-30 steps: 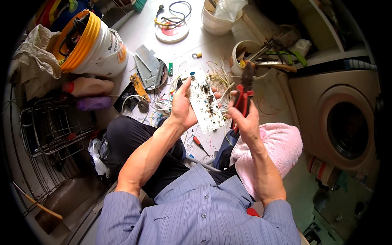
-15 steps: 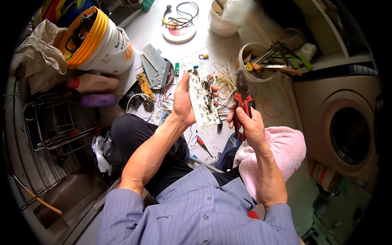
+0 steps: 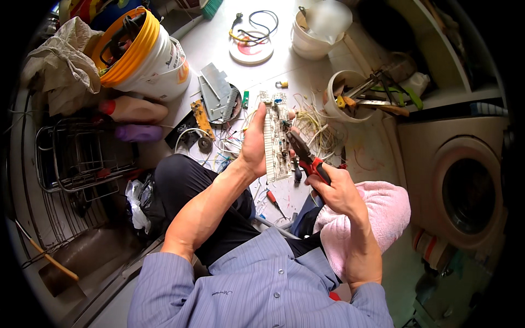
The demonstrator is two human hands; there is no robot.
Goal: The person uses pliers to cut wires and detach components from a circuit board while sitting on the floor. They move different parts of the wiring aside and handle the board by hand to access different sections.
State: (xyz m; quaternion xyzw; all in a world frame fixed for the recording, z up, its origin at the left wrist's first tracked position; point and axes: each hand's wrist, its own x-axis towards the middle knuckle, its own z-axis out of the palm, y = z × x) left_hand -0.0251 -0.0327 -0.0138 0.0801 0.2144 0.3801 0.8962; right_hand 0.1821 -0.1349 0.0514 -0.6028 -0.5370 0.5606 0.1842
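A long pale circuit board [image 3: 276,139] studded with small components stands upright in my left hand [image 3: 255,143]. The thumb lies along its left edge and fingertips curl round the right edge. My right hand [image 3: 336,188] is closed round the red and black handles of a pair of pliers [image 3: 311,160]. Their dark jaws point up and left and lie at the board's right side, among its components; whether they grip one I cannot tell. Below the board, a red-handled screwdriver [image 3: 273,200] lies on the floor between my legs.
Tangled wires [image 3: 320,134] spread on the floor behind the board. A round dish with grey metal parts [image 3: 219,90] lies left of them, a small padlock [image 3: 281,85] beyond. A tool bucket [image 3: 342,112] stands right; a pink towel [image 3: 377,213] covers my right knee.
My right hand has brought the pliers left, tilting them from upright until the jaws reach the board. The board stays in my left hand, and the whole view has shifted slightly.
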